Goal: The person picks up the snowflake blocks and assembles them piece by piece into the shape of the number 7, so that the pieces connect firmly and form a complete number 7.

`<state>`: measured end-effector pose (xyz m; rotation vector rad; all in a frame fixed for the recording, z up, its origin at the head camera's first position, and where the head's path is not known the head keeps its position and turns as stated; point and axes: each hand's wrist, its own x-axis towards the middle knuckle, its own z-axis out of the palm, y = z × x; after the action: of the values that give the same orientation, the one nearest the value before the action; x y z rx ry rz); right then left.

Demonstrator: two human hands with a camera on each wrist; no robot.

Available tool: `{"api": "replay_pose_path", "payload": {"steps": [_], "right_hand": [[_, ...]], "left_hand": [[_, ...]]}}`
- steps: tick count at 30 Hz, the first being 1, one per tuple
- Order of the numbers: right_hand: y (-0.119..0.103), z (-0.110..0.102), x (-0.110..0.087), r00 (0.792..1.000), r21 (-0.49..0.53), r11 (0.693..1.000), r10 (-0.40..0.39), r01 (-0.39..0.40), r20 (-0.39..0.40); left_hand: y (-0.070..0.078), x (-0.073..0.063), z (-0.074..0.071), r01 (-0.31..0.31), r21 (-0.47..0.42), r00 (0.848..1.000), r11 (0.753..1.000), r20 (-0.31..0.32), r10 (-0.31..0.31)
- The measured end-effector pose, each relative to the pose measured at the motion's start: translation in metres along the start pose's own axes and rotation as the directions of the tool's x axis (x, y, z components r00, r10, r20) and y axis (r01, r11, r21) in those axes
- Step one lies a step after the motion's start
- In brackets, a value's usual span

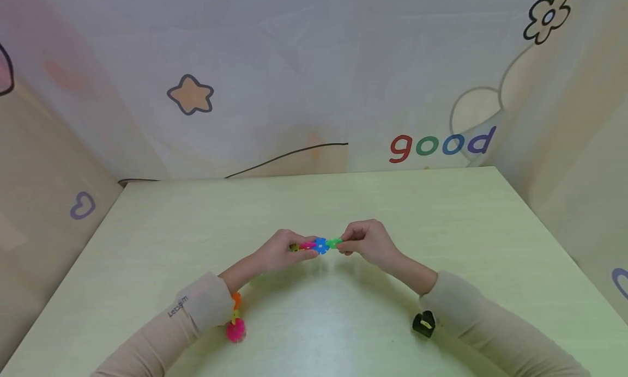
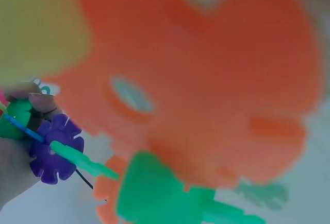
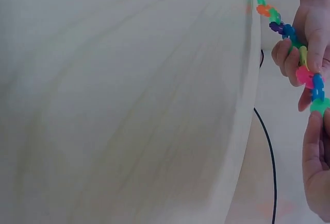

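A chain of coloured plastic snowflake discs runs between both hands above the table. My left hand (image 1: 279,253) pinches it near a pink disc (image 1: 307,246) and a blue disc (image 1: 321,246). At the chain's right end, my right hand (image 1: 374,245) pinches a green disc (image 1: 333,243), which touches the blue one. The rest of the chain trails back under the left forearm, where a pink disc (image 1: 236,330) shows. In the left wrist view, a large blurred orange disc (image 2: 216,80) covers much of the picture, with a purple disc (image 2: 54,149) beyond it.
The pale table (image 1: 319,202) has fabric walls behind and at both sides, printed with a star (image 1: 191,95) and letters. A small black device (image 1: 424,324) sits beside the right sleeve. A dark cable (image 3: 272,152) hangs in the right wrist view.
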<state>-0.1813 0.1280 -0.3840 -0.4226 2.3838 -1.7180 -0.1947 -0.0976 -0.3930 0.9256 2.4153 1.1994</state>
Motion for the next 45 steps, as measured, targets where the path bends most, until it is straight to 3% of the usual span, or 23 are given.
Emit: {"api": "replay_pose_path", "payload": {"steps": [6,16,20,25,28,31,36,41,45], "right_hand": [[0.000,0.002,0.001,1.000,-0.029,0.999,-0.027,0.027,-0.006],[-0.001,-0.008,0.000,0.999,-0.060,0.998,0.028,-0.027,0.020],[0.003,-0.015,0.000,0.999,-0.061,0.998,0.033,-0.031,0.030],[0.010,-0.023,0.000,0.998,-0.086,0.995,0.061,-0.058,0.032],[0.015,-0.028,-0.001,0.996,-0.104,0.991,0.083,-0.079,0.036],[0.019,-0.031,-0.002,0.995,-0.132,0.988,0.093,-0.086,0.045],[0.025,-0.036,0.001,0.993,-0.200,0.975,0.108,-0.094,0.057],[0.030,-0.036,0.002,0.990,-0.241,0.965,0.119,-0.099,0.070],[0.031,-0.036,0.001,0.993,-0.257,0.965,0.076,-0.050,0.091]], "left_hand": [[0.001,0.001,-0.002,-0.017,-0.034,1.000,0.999,-0.010,0.017],[0.005,-0.002,-0.010,-0.018,0.103,1.000,0.994,-0.015,0.020],[0.006,-0.015,-0.022,0.032,0.113,0.992,0.993,-0.125,-0.018],[0.003,-0.038,-0.038,0.104,0.047,0.956,0.993,-0.279,-0.087],[-0.003,-0.051,-0.043,0.117,0.021,0.944,0.993,-0.313,-0.104],[-0.008,-0.064,-0.047,0.140,-0.046,0.943,0.989,-0.300,-0.148],[-0.015,-0.082,-0.054,0.210,-0.208,0.939,0.955,-0.230,-0.256],[-0.022,-0.097,-0.058,0.273,-0.379,0.922,0.884,-0.158,-0.353],[-0.029,-0.110,-0.059,0.307,-0.467,0.912,0.829,-0.104,-0.397]]}}
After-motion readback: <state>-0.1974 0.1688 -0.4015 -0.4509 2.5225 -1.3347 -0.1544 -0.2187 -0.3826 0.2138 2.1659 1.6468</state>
